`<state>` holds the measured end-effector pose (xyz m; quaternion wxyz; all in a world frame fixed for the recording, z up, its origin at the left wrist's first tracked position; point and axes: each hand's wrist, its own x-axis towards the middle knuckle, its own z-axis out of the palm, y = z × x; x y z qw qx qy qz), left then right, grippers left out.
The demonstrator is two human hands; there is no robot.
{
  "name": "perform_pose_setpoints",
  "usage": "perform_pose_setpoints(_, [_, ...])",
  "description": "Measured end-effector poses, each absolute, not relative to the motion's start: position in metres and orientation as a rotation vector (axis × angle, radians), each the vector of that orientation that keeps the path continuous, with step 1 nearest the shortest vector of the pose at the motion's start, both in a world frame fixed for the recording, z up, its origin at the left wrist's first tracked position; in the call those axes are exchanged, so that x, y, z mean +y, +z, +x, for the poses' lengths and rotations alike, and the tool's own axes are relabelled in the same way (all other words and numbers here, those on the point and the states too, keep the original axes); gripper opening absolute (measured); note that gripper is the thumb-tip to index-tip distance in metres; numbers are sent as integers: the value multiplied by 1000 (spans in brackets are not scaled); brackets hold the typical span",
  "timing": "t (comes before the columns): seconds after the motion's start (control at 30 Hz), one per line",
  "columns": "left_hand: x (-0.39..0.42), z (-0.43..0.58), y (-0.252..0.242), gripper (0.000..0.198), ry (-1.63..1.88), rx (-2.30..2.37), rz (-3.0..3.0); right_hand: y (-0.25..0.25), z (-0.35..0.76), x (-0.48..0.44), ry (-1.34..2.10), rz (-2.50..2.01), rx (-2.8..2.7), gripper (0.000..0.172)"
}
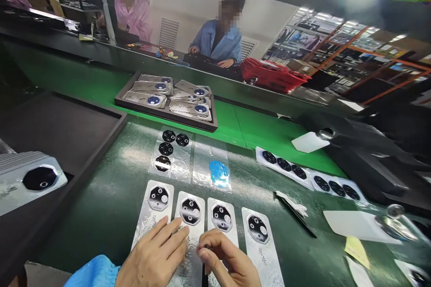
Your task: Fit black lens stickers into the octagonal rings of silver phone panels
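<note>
A row of silver phone back covers lies before me, each with an octagonal black camera plate; the rightmost back cover (261,228) is touched by neither hand. My left hand (153,253) rests palm down with fingers stretched over the two left covers, its fingertips just below the second camera plate (190,211). My right hand (229,258) is closed in a pinch on a thin black tool (205,273), held upright over the second and third covers. The tool's tip is hidden, so its exact kind cannot be told. Beyond the covers lies a clear sheet with black octagonal stickers (166,148).
Blue round film pieces (219,173) sit on another clear sheet. A tray (164,116) of stacked covers stands behind. At right lie sticker strips (283,164), a black stick-like tool (296,215) and a white card (353,224). Stacked covers (32,179) are at left. Co-workers sit opposite.
</note>
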<state>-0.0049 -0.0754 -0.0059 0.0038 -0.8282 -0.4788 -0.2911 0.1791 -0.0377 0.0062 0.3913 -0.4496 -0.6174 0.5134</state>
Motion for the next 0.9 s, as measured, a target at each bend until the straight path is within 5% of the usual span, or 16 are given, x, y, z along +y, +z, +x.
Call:
perform_pose_setpoints(0.37, [-90,-40,-5,34,-787,-1613,-2434,11,160,-14,1054,-1097,-1882,29])
perform_pose_setpoints(0.53, [-88,-35,-13,33,-814,-1617,-2386,7,135,0,1041,-1054,-1926,8])
perform_pose_setpoints(0.77, [-87,-32,-19,34,-735,-1628,-2340,-7,114,10,332,-895,-2207,25])
perform_pose_setpoints(0.9, [-87,-30,-16,46,-667,-1665,-2350,-16,115,11,224,-829,-2273,25])
